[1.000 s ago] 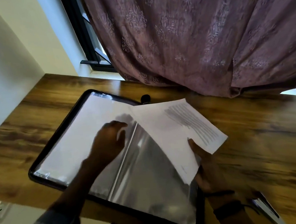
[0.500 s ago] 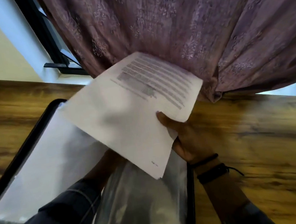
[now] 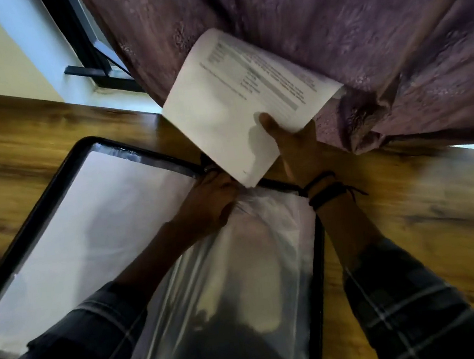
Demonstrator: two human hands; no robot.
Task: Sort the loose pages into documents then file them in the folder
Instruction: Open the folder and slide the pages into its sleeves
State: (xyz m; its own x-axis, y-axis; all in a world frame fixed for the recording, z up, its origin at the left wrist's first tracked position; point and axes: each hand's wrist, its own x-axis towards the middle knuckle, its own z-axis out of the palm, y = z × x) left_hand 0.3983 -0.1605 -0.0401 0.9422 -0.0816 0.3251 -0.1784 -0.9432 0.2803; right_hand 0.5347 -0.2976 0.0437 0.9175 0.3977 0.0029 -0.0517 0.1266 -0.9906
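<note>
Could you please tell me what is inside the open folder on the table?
The folder's left sleeve holds a white sheet. On the right lie clear sleeves, whose top the left hand grips. The arm and glare hide whether those hold pages.

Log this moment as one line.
phase: filing | right hand: holds printed pages above folder | left hand: pinches clear sleeve top | pages: not yet inserted

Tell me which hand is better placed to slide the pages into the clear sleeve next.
Right. The right hand grips the pages, whose lower corner hangs just above the top edge of the sleeve. The left hand grips that edge, probably to hold it open.
</note>
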